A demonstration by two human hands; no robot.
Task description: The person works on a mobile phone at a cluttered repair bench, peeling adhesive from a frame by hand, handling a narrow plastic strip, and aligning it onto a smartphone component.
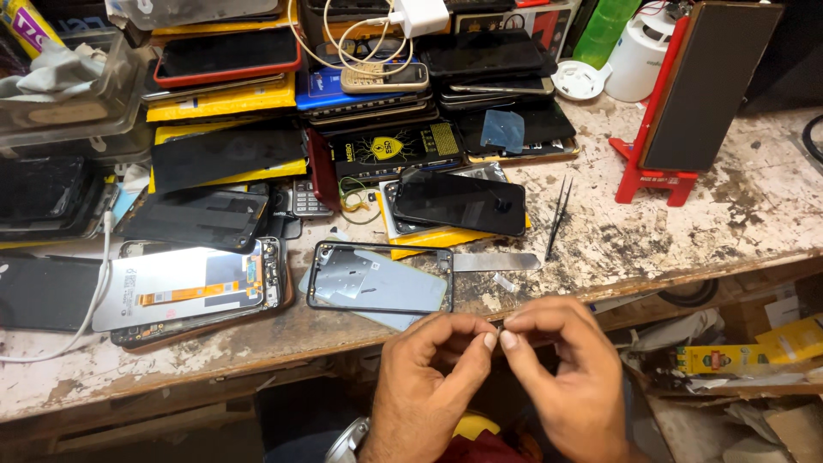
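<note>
My left hand [429, 377] and my right hand [561, 369] meet in front of the bench edge, fingertips pinched together on a tiny part [500, 328] too small to identify. Just beyond them on the worn bench [686, 231] lies an open phone back frame [377, 279] with a grey inner plate. A flat metal blade tool [493, 261] rests to its right. Black tweezers [559, 219] lie further right. A black phone [459, 203] sits face up behind the frame.
A phone display with orange flex cable [184, 287] lies left. Stacks of phones, screens and yellow boxes [343, 86] crowd the back. A red stand holding a dark panel [699, 94] is at right, beside a white container [639, 56]. Clutter fills the shelf below right.
</note>
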